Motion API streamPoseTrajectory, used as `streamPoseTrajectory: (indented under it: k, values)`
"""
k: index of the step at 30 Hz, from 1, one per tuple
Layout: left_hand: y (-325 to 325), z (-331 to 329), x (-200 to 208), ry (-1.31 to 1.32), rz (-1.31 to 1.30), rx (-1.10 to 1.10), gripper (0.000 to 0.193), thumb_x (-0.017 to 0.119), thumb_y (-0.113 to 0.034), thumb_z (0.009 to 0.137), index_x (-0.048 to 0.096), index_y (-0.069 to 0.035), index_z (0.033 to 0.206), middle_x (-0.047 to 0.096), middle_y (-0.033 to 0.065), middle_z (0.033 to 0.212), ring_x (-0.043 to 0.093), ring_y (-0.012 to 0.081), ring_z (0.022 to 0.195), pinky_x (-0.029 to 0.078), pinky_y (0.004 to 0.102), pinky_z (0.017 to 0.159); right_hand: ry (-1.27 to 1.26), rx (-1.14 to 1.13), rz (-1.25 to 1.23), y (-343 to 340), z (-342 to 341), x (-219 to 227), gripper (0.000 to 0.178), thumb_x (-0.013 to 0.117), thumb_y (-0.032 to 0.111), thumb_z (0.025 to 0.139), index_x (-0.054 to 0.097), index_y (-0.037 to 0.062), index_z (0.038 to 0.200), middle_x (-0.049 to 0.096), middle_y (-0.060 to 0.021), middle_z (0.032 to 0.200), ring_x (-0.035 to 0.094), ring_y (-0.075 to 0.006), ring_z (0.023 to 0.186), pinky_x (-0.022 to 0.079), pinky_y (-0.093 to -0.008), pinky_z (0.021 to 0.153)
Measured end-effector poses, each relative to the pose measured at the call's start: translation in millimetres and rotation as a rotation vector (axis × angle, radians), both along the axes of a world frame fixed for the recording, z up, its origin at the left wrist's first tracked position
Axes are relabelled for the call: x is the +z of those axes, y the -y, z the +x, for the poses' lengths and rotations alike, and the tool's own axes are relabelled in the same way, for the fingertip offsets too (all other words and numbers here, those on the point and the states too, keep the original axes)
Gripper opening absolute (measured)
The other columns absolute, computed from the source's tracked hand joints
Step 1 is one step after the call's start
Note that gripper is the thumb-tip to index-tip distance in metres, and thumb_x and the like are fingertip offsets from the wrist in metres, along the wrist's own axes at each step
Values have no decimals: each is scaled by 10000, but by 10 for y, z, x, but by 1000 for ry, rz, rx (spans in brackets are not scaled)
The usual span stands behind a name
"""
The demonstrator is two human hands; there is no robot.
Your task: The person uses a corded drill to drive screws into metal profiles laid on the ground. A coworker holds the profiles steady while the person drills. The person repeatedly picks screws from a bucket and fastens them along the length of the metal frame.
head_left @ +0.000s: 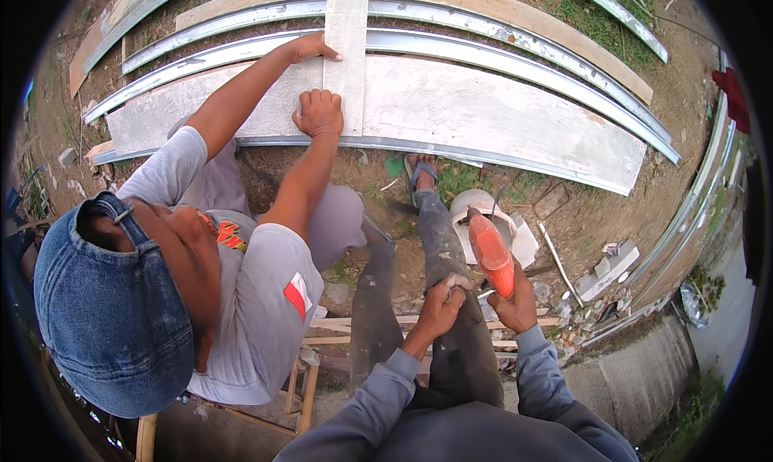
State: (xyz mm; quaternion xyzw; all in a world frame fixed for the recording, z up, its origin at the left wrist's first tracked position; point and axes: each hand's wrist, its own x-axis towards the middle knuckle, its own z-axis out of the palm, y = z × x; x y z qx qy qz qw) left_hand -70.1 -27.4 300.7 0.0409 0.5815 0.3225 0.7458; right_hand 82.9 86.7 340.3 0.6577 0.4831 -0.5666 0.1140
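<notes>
My right hand [517, 302] grips an orange-red power drill [489, 256], its bit pointing up and away from me. My left hand [439, 310] is closed in front of my thigh, fingers pinched together; whatever it may hold is too small to make out. Ahead, a long whitish board [483, 111] lies across metal channels. A second, narrower whitish board [346, 67] crosses over it. On that crosspiece and beside it rest a co-worker's hands [320, 111], one in a fist, the other reaching farther up.
The co-worker, in a denim cap [105, 317] and grey shirt, crouches close on my left. Metal channels [523, 47] and planks lie on the ground. A whitish bucket [475, 208] stands past the drill. A pale stick [561, 265], rubble and a concrete edge [636, 373] are at right.
</notes>
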Motion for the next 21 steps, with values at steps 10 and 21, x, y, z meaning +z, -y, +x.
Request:
streamPoseTrajectory:
  k: [10,21]
  values:
    - [1010,114,412,346,181,42,147,595,-117,973,619,-23,1083,587,20,825,484,72,599,384,225,533,-172,-530,131,1695,474,565,473,667,32,709,579,-9,1172,656,-61,944,622,-163,829,503,-314,773]
    - [2126,140,916,559,90,115,143,724,-117,941,644,-50,1039,574,-14,788,472,40,545,347,215,477,-222,-636,314,3164,668,1100,389,677,43,726,609,-3,1106,645,-64,916,609,-163,815,494,-321,765]
